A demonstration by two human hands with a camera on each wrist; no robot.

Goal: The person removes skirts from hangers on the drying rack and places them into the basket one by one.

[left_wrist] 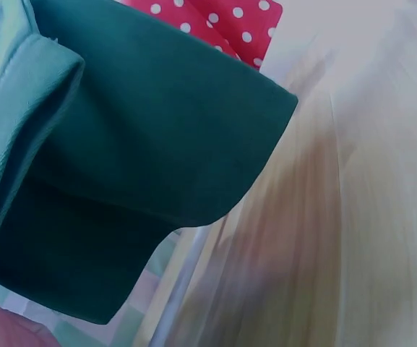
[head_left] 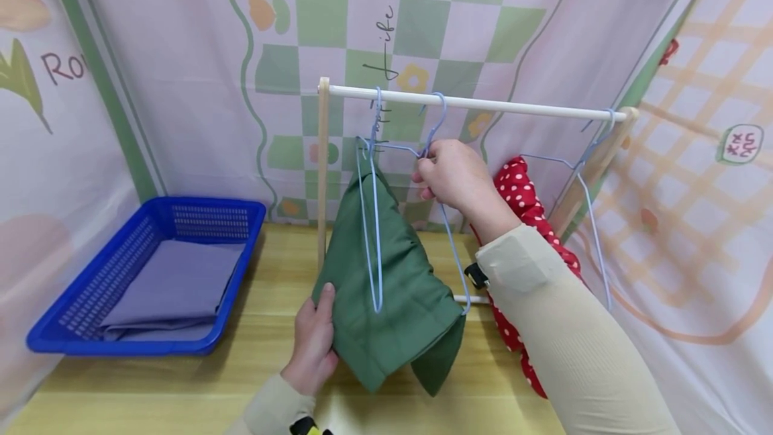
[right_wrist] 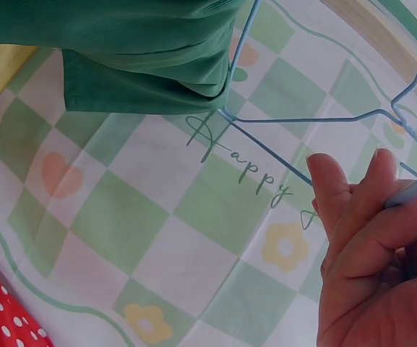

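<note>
A folded green cloth [head_left: 392,287] hangs over a blue wire hanger [head_left: 453,240] hooked on the rack's white rail. My right hand [head_left: 455,173] pinches this hanger near its neck, just below the hook; in the right wrist view, the fingers [right_wrist: 367,238] curl round the wire. Low on its left side, my left hand [head_left: 314,337] grips the green cloth, thumb in front and other fingers largely hidden. The left wrist view shows the cloth's draped lower edges [left_wrist: 157,123] and only a bit of that hand [left_wrist: 9,325]. A bare blue hanger [head_left: 376,240] hangs in front of the cloth.
The rack's white rail [head_left: 501,105] runs between wooden posts [head_left: 323,173]. On its right, a red polka-dot cloth [head_left: 513,334] hangs on another blue hanger [head_left: 594,227]. A blue basket [head_left: 241,274] holding a folded grey-purple cloth [head_left: 175,280] stands left on the wooden table [head_left: 272,381].
</note>
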